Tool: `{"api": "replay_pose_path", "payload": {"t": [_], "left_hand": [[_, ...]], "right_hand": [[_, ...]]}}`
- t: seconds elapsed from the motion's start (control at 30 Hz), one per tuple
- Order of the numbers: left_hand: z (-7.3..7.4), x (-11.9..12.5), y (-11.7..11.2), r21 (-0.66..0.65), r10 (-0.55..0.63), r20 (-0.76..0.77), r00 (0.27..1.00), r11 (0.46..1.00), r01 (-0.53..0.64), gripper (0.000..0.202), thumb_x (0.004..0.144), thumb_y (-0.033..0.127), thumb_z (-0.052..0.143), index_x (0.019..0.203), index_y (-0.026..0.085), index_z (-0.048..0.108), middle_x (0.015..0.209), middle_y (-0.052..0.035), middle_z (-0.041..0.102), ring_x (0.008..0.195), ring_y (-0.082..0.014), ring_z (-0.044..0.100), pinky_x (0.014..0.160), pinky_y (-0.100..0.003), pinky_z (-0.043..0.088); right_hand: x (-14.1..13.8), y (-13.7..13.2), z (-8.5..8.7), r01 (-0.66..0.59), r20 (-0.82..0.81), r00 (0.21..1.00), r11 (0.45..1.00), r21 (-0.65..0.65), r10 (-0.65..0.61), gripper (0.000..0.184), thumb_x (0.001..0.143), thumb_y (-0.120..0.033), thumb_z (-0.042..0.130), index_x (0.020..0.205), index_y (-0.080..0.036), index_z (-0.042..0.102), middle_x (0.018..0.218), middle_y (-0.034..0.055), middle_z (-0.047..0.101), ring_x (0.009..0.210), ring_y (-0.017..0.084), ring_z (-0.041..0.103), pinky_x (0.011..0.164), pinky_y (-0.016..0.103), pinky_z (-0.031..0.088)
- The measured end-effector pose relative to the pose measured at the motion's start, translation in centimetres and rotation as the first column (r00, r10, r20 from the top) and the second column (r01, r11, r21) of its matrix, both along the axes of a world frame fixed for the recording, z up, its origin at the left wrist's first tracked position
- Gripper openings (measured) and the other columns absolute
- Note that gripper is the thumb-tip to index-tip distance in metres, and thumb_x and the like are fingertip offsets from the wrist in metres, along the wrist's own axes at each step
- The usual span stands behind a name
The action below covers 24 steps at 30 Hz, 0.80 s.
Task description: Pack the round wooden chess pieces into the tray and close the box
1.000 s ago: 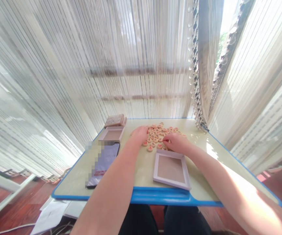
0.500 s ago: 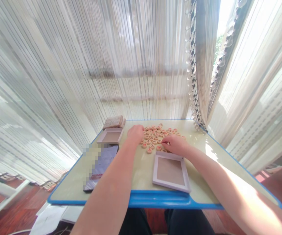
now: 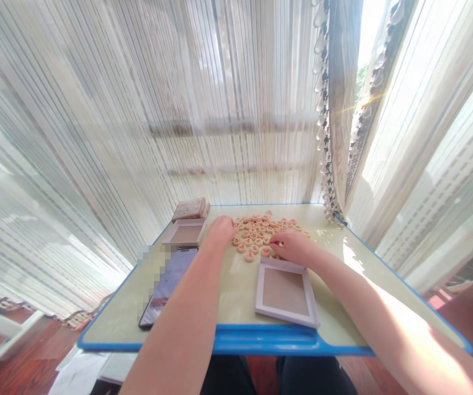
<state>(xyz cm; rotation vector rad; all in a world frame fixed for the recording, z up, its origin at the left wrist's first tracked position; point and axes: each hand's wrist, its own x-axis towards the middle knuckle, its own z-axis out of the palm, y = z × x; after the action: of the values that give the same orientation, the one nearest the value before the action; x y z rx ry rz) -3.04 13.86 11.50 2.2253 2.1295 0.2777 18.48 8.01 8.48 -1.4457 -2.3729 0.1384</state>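
Many round wooden Chinese chess pieces [image 3: 258, 231], marked with red or black characters, lie in a loose heap on the table [image 3: 236, 285]. My left hand [image 3: 220, 228] rests at the heap's left edge, its back toward me and its fingers mostly hidden. On the heap's near right side, my right hand [image 3: 292, 245] has thumb and fingers drawn together low among the pieces. What sits between those fingertips is too small to make out. Just below my right hand lies a shallow white-rimmed box half [image 3: 260, 293] with a brownish inside.
A second shallow box half [image 3: 200, 233] is at the back left, with a stack of patterned boxes [image 3: 189, 208] behind it. A phone [image 3: 170, 282] lies left of my left forearm. Blue edging [image 3: 266, 340] borders the table; striped curtains [image 3: 236, 99] hang behind.
My left hand has shifted slightly left, away from the heap's middle. My right hand stays in nearly the same place. The whole view has tipped up a little.
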Motion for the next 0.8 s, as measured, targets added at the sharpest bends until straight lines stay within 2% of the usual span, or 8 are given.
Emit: {"api": "replay_pose_path", "payload": {"t": [0.13,0.27,0.33,0.43,0.63,0.8], "left_hand": [[-0.3,-0.3,0.5,0.025,-0.007,0.045,0.999,1.0,0.006,0.026,0.074,0.022,0.058,0.097,0.024,0.068,0.105,-0.0039,0.068,0.096,-0.0166,0.061,0.08,-0.022,0.045],[-0.5,0.2,0.7,0.085,-0.177,0.117,0.977,0.982,0.168,0.038,0.072,0.022,0.058,0.11,0.022,0.062,0.105,-0.0027,0.068,0.094,-0.0155,0.061,0.079,-0.021,0.045],[-0.7,0.4,0.6,0.073,-0.234,0.109,0.966,0.971,0.227,0.034,0.071,0.022,0.058,0.105,0.022,0.064,0.099,-0.0019,0.07,0.09,-0.0156,0.062,0.078,-0.021,0.045],[-1.0,0.5,0.7,0.05,-0.243,0.053,0.969,0.969,0.24,0.021,0.072,0.022,0.057,0.089,0.022,0.069,0.092,-0.0026,0.071,0.086,-0.0167,0.063,0.077,-0.023,0.045],[-0.7,0.5,0.6,0.027,-0.273,0.002,0.962,0.962,0.273,0.022,0.069,0.021,0.059,0.088,0.024,0.07,0.093,-0.002,0.071,0.084,-0.0162,0.063,0.076,-0.023,0.046],[0.0,1.1,-0.4,-0.09,-0.182,-0.051,0.982,0.98,0.177,0.015,0.07,0.021,0.057,0.075,0.018,0.071,0.079,-0.0053,0.07,0.071,-0.0159,0.063,0.064,-0.022,0.046]], "right_hand": [[-0.1,-0.2,0.2,0.007,0.013,1.0,1.0,-0.017,-0.007,0.022,0.083,-0.024,0.048,0.082,-0.023,0.071,0.083,0.0044,0.069,0.085,0.019,0.059,0.075,0.027,0.041],[-0.2,-0.3,0.3,-0.013,0.004,1.0,1.0,0.007,0.013,0.023,0.083,-0.023,0.047,0.08,-0.023,0.07,0.082,0.0037,0.069,0.086,0.018,0.059,0.076,0.027,0.041],[-0.2,-0.2,0.4,-0.02,0.0,1.0,1.0,0.022,0.02,0.023,0.083,-0.022,0.047,0.08,-0.023,0.07,0.083,0.0037,0.069,0.086,0.018,0.058,0.078,0.027,0.041],[-0.2,-0.2,0.5,-0.001,0.004,1.0,1.0,0.017,0.001,0.022,0.082,-0.022,0.048,0.081,-0.022,0.07,0.085,0.0043,0.069,0.088,0.019,0.058,0.078,0.027,0.041],[-0.4,-0.5,0.7,0.004,0.028,1.0,1.0,0.005,-0.004,0.021,0.082,-0.024,0.05,0.082,-0.024,0.071,0.082,0.0046,0.069,0.086,0.02,0.059,0.075,0.027,0.042],[-0.3,-0.6,0.7,-0.005,0.018,1.0,1.0,0.029,0.004,0.021,0.083,-0.023,0.048,0.08,-0.023,0.069,0.082,0.0043,0.069,0.085,0.019,0.059,0.075,0.027,0.042]]}}
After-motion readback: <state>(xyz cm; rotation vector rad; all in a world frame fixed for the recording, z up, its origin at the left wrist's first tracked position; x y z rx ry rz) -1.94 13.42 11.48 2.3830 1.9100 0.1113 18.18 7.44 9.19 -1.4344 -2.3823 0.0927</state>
